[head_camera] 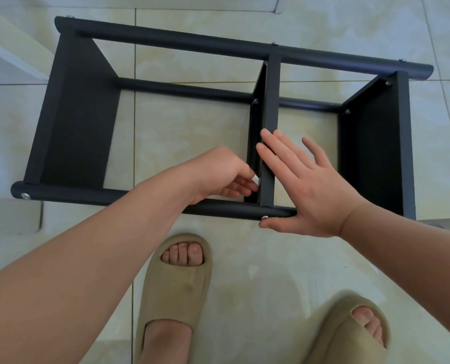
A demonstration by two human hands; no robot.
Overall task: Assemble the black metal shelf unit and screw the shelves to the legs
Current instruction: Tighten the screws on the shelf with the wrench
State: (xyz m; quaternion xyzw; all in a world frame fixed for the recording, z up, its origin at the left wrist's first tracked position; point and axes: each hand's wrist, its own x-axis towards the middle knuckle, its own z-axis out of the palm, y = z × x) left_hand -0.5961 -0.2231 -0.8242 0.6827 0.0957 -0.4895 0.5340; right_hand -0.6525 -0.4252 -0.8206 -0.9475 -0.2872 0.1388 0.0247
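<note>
Shelf unit (166,39) on its side on the tiled floor (192,127), its tubular legs running left to right across your view and its three shelves standing on edge between them. The joint that matters is where the middle shelf (269,114) meets the near leg (231,209), directly ahead of your slippers (176,285).

Your right hand (310,190) lies flat and spread against the right face and top edge of that shelf, fingers straight and gripping nothing. Its thumb is tucked along the underside of the near leg, just beside the silver screw head (265,217). Your left hand (221,174) reaches into the bay to the left of the shelf, fingers curled, and appears to pinch a small pale piece (256,179) close against the shelf's left face. Whether that piece is a nut, a tool or a fitting is too small to tell.

The screw head faces you from the leg's outer side. Its shaft, by that reading, runs away from you through the tube and into the shelf's end, in line with the shelf's long axis. So the right hand is the nearer one to the head, while the left works the inner side of the same joint. Any tightening will probably need the shelf braced square by the flat hand.
</note>
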